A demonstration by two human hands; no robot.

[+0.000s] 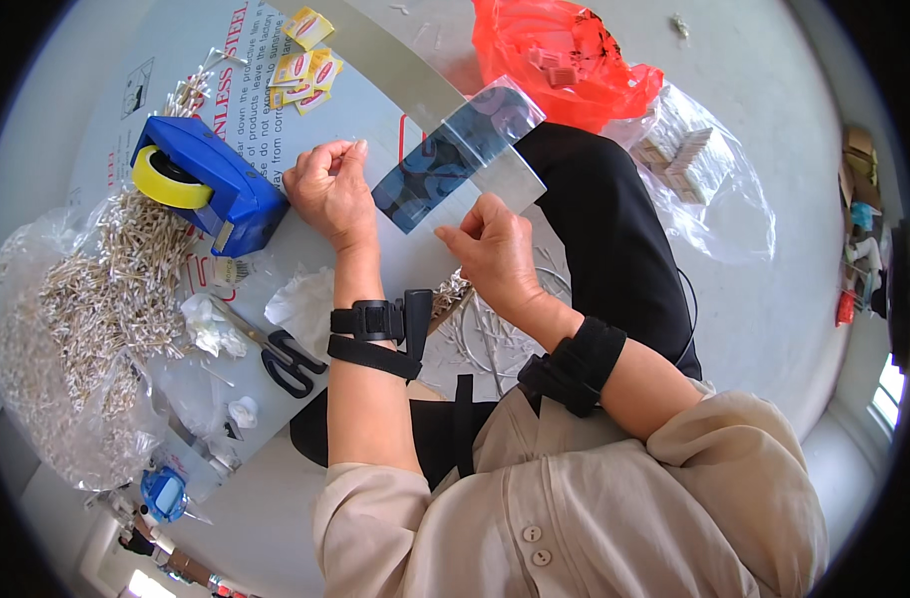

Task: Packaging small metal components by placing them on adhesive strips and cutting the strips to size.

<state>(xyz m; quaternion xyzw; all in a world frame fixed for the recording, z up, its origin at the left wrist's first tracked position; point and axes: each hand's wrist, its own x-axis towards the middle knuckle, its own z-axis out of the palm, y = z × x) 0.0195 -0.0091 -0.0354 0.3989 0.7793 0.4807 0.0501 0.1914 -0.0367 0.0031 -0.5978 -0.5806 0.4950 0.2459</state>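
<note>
Your left hand (327, 189) and right hand (490, 249) both pinch the bag (455, 154); it looks thin, limp, slippery, so grip its edges.

**Clearance and obstructions, work sheet**

Left flank: blue tape dispenser with yellow roll (201, 184), heap of small pale sticks (111, 289), black-handled scissors (281, 354), white crumpled tissue (305, 299). Far edge: yellow sachets (305, 65), orange plastic bag (555, 55). Open passage: bare grey sheet (375, 110) beyond the left hand (325, 189).

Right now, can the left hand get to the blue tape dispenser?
Probably yes: the left hand sits just beside the blue tape dispenser, nothing between them, though its fingers pinch the clear bag.
</note>
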